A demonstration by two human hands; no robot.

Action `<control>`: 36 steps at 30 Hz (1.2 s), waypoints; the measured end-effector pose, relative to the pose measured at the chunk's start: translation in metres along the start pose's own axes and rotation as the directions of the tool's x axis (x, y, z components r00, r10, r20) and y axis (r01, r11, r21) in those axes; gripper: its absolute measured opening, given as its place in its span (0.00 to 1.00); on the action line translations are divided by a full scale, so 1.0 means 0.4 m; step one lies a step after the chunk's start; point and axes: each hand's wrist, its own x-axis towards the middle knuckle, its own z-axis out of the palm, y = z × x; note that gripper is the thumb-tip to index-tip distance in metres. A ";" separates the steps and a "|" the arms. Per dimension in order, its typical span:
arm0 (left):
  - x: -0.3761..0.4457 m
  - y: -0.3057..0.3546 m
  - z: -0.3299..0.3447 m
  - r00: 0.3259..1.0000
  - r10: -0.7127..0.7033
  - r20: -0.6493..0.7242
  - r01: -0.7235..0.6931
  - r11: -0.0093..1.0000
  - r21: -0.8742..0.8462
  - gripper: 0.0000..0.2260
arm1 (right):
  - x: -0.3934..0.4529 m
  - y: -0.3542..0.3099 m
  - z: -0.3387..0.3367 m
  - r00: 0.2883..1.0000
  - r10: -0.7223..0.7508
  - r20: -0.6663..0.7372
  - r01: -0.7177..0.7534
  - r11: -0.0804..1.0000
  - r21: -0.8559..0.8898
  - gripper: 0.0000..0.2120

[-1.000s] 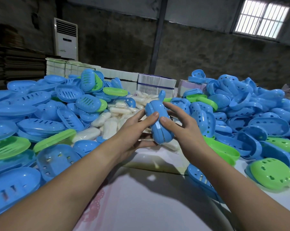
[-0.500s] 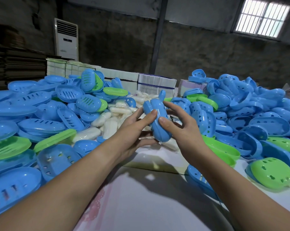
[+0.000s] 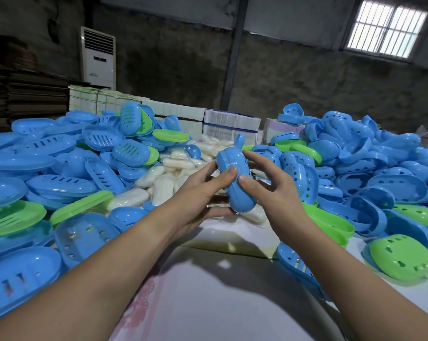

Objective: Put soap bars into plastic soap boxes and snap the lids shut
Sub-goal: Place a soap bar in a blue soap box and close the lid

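Head view: a blue oval plastic soap box [image 3: 235, 179], both halves together, is held on end between the two hands, above the near edge of the pale table sheet [image 3: 208, 291]. Compared with a second ago the box sits slightly more to the left and more upright, and both thumbs have crept closer along its seam; the halves now look flush, with no gap visible. Judgement: the lid is at or just past the snap, so this box is near finished and due to be set aside. Whether a soap bar is inside cannot be seen. Left hand [image 3: 203, 193]: palm turned up, fingers curled under the lower end of the box, thumb pressed across the front face. Right hand [image 3: 269, 190]: thumb tip pressed on the box just beside the left thumb, fingers curved round the far side, loosely spread. Both forearms reach in from the near corners and converge at the box. Just beyond the hands lies a heap of wrapped white soap bars [image 3: 163, 183]. To the left of the left hand are slotted blue and green lids [image 3: 60, 185]; to the right of the right hand, piled blue box halves [image 3: 355, 168].
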 end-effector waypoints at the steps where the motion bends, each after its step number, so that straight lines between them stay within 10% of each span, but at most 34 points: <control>1: 0.000 0.000 0.000 1.000 0.000 0.008 0.000 1.000 0.010 0.26 | 0.000 0.002 -0.002 1.000 -0.001 0.002 0.001 1.000 -0.005 0.17; 28: 0.000 -0.028 0.005 0.998 -0.056 0.006 0.056 0.993 -0.100 0.16 | -0.004 0.041 -0.012 0.978 0.151 0.140 -0.144 0.988 -0.064 0.27; 36: -0.013 -0.033 0.035 0.983 -0.161 0.092 0.162 0.987 0.004 0.29 | -0.077 0.004 -0.042 0.985 0.174 0.008 -0.169 0.970 -0.177 0.28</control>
